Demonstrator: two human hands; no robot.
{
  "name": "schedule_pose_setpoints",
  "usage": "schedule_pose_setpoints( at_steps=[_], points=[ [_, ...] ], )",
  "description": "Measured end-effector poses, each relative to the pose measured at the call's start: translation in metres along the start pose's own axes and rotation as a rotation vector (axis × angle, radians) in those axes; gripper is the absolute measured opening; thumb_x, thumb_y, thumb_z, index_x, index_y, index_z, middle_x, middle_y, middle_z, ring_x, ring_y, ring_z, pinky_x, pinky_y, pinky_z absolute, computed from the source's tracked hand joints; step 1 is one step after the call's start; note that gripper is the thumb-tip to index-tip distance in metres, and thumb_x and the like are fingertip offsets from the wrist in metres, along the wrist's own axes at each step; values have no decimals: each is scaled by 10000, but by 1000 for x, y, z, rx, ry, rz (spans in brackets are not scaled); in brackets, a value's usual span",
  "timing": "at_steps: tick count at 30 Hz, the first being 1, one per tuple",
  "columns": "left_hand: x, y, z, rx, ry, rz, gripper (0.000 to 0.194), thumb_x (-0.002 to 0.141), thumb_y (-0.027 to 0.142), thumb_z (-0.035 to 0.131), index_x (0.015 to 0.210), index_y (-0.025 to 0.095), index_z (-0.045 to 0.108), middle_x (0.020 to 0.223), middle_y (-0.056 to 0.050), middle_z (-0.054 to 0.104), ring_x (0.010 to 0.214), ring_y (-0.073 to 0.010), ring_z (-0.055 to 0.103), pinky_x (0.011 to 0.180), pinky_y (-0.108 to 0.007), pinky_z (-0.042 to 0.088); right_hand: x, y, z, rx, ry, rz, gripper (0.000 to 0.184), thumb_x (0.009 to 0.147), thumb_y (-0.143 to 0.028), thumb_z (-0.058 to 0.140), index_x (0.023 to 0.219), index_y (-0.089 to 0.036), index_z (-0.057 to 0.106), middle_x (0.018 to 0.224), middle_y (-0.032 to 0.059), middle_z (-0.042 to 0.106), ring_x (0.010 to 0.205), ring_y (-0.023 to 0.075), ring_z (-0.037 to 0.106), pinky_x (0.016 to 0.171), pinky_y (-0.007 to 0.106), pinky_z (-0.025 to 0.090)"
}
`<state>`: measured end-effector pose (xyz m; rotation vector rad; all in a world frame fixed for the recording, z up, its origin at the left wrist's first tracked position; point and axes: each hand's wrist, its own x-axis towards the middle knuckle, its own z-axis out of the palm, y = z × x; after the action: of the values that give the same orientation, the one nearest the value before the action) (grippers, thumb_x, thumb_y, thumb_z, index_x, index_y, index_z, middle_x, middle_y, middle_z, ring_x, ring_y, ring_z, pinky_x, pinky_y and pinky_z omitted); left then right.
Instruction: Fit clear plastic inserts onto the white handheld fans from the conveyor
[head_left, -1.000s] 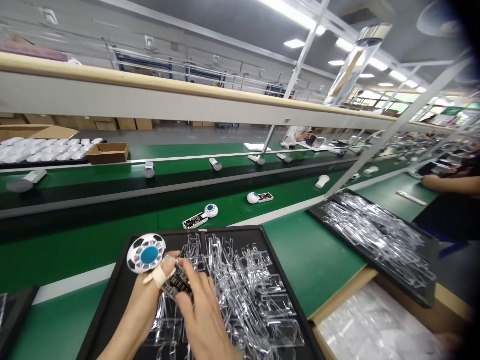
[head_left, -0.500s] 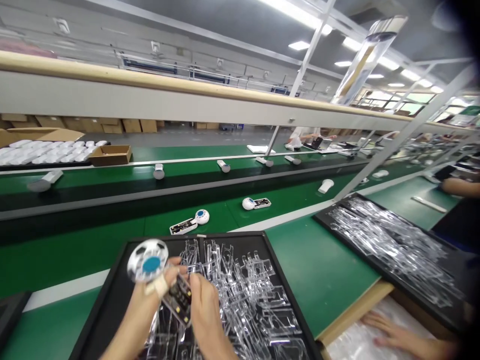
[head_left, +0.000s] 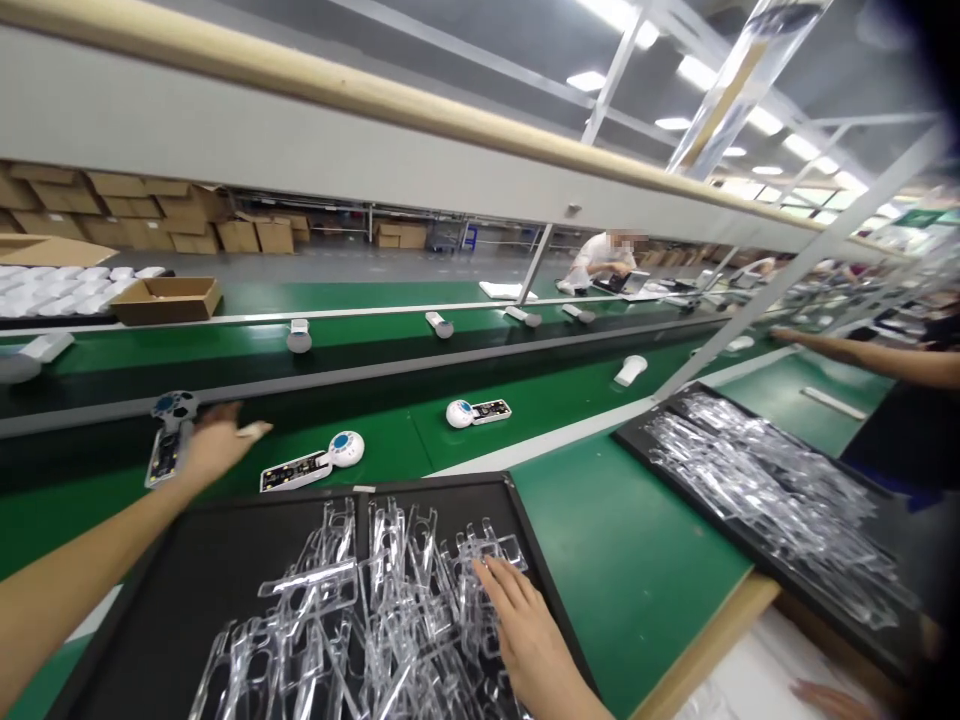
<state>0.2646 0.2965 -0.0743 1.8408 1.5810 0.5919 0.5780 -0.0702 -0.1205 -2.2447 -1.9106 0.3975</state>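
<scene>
Out over the green belt, my left hand (head_left: 214,445) is somewhat blurred, its thumb stretched out to the right and wearing a pale finger cover. Right beside it lies a white device with a round blue-centred head and an exposed circuit board (head_left: 166,450); the hand seems apart from it, though contact is hard to judge. My right hand (head_left: 529,625) rests with extended fingers at the right side of a pile of clear plastic frames (head_left: 409,600). These frames lie in a black tray (head_left: 150,590). Nothing shows in its grasp, and its fingertips touch or nearly touch the frames.
Two similar devices (head_left: 307,468) (head_left: 480,412) lie on the belt, with a white piece (head_left: 631,370) farther right. Another black tray (head_left: 757,500) of clear parts stands at right, near a co-worker's arm (head_left: 877,355). A slanted metal post (head_left: 742,300) rises by the belt.
The device held between both hands is now on the belt at left, beside my left hand. My right hand has moved right onto the clear frames. The view has shifted slightly.
</scene>
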Motion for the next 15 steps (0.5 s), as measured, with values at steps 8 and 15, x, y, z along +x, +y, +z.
schedule_pose_setpoints(
  at_steps=[8, 15],
  points=[
    [13, 38, 76, 82, -530, 82, 783, 431, 404, 740, 1158, 161, 574, 880, -79, 697, 875, -294, 638, 746, -308, 485, -4, -22, -30, 644, 199, 204, 538, 806, -284, 401, 1343, -260, 379, 1298, 74, 468, 1131, 225, 495, 957, 350, 404],
    [-7, 43, 77, 98, -387, 88, 581, 316, 167, 753, 880, 198, 619, 806, -69, 675, 899, -357, 609, 809, -405, 425, 35, -137, -64, 1261, -137, 299, 764, 773, -269, 491, 1435, -294, 111, 893, 19, 551, 694, 161, 570, 573, 286, 488]
  ],
)
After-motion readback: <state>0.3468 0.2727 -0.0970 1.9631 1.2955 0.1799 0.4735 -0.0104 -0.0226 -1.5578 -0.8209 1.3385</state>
